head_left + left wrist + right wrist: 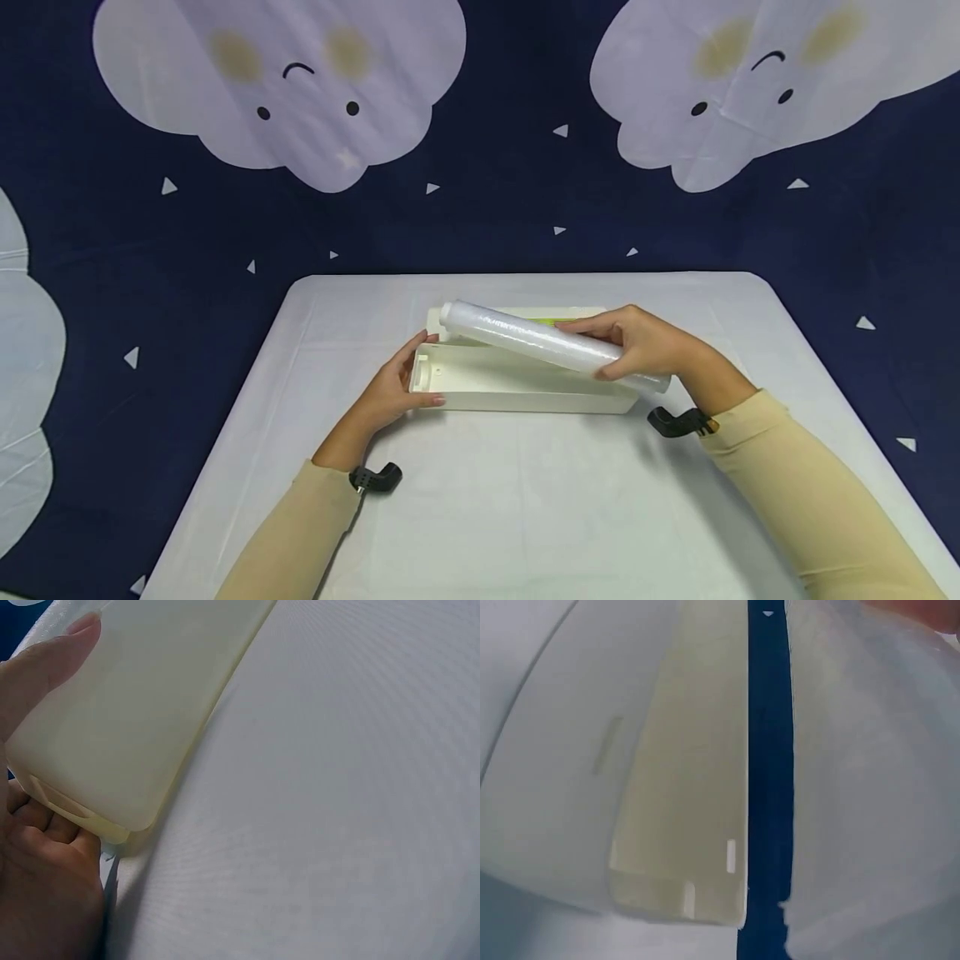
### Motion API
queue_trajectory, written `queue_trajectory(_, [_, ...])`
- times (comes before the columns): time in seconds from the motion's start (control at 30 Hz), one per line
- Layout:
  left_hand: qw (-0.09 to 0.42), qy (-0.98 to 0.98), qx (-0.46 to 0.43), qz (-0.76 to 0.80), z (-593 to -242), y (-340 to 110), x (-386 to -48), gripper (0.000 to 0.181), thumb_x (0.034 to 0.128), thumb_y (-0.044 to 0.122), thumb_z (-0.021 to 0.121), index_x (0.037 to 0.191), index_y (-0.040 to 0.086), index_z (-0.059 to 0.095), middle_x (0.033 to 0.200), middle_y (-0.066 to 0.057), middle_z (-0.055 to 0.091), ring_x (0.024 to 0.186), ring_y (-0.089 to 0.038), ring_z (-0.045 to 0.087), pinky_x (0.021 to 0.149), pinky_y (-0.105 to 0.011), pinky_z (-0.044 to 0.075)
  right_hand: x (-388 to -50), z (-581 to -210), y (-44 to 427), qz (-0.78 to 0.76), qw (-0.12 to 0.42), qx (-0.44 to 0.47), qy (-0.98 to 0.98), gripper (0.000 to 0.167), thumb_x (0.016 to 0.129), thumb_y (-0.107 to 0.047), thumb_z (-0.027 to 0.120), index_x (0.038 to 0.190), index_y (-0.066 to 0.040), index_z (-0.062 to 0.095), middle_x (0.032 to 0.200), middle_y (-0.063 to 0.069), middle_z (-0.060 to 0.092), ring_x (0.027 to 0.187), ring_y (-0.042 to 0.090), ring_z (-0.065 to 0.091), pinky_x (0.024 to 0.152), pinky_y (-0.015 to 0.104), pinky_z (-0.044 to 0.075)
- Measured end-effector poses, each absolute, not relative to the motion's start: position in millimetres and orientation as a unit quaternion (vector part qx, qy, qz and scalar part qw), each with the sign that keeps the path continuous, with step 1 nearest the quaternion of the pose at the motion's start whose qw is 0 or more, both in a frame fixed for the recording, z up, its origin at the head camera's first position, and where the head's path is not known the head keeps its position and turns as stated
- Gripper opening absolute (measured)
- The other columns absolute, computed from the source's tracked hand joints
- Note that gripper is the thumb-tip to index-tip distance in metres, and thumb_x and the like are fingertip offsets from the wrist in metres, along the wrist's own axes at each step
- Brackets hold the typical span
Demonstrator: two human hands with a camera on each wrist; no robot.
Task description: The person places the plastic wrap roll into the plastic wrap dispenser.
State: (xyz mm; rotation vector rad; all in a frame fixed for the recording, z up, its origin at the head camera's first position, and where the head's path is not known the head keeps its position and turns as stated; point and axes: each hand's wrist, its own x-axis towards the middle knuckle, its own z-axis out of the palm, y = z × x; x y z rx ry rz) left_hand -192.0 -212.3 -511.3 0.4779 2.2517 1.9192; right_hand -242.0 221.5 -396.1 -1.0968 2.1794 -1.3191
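A clear roll of cling film [517, 332] slants above a long cream-white dispenser box [517, 402], its left end raised higher and farther back than its right. My right hand [648, 340] grips the roll near its right end, thumb in front and fingers behind. At the box's left end, my left hand [386, 396] holds on with the thumb along the front side and the fingers around the back. The left wrist view shows the thumb on the box's smooth side [135, 712]. Up close in the right wrist view, the film roll [870, 787] hangs beside the box's inside [694, 765].
Behind the box stands its raised lid [495, 312], partly covered by the roll, with a bright green patch [557, 321] showing. A white-covered table [480, 500] lies beneath. Beyond its far edge is a dark blue cloth [510, 225] printed with clouds and triangles.
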Motion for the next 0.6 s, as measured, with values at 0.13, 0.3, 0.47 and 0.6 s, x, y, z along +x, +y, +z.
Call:
queue_trajectory(0.13, [0.079, 0.746, 0.153, 0.643, -511, -211, -192, 0.121, 0.0735, -0.004, 0.095, 0.169, 0.014, 0.023, 0.166, -0.003, 0.036, 0.144, -0.030, 0.042, 0.113, -0.039, 0.042, -242, -398, 217, -0.476, 0.208, -0.396, 0.757, 0.078, 0.072, 0.013, 0.084, 0.145, -0.002, 0.063, 0.142, 0.014, 0.063, 0.101, 0.035, 0.064, 0.077, 0.039, 0.061])
queue_trajectory(0.3, [0.087, 0.750, 0.133, 0.642, -511, -211, -191, 0.121, 0.0731, -0.001, 0.096, 0.169, 0.018, 0.025, 0.163, -0.010, 0.039, 0.142, -0.032, 0.045, 0.113, -0.038, 0.042, -243, -400, 212, -0.464, 0.223, -0.426, 0.744, 0.076, 0.072, 0.013, 0.084, 0.145, 0.002, 0.062, 0.144, 0.015, 0.062, 0.106, 0.033, 0.065, 0.079, 0.040, 0.060])
queue_trajectory(0.47, [0.084, 0.747, 0.133, 0.646, -510, -211, -190, 0.122, 0.0726, -0.002, 0.097, 0.169, 0.016, 0.024, 0.161, -0.011, 0.042, 0.142, -0.031, 0.045, 0.114, -0.037, 0.041, -245, -402, 207, -0.445, 0.228, -0.459, 0.734, 0.078, 0.071, 0.013, 0.084, 0.145, 0.002, 0.061, 0.147, 0.013, 0.060, 0.111, 0.030, 0.065, 0.083, 0.040, 0.059])
queue_trajectory(0.6, [0.081, 0.739, 0.145, 0.653, -512, -211, -192, 0.122, 0.0726, -0.004, 0.096, 0.169, 0.012, 0.023, 0.164, -0.005, 0.040, 0.144, -0.028, 0.043, 0.113, -0.032, 0.041, -246, -403, 204, -0.441, 0.242, -0.462, 0.731, 0.078, 0.072, 0.013, 0.084, 0.146, 0.002, 0.060, 0.145, 0.013, 0.061, 0.111, 0.029, 0.065, 0.085, 0.039, 0.059])
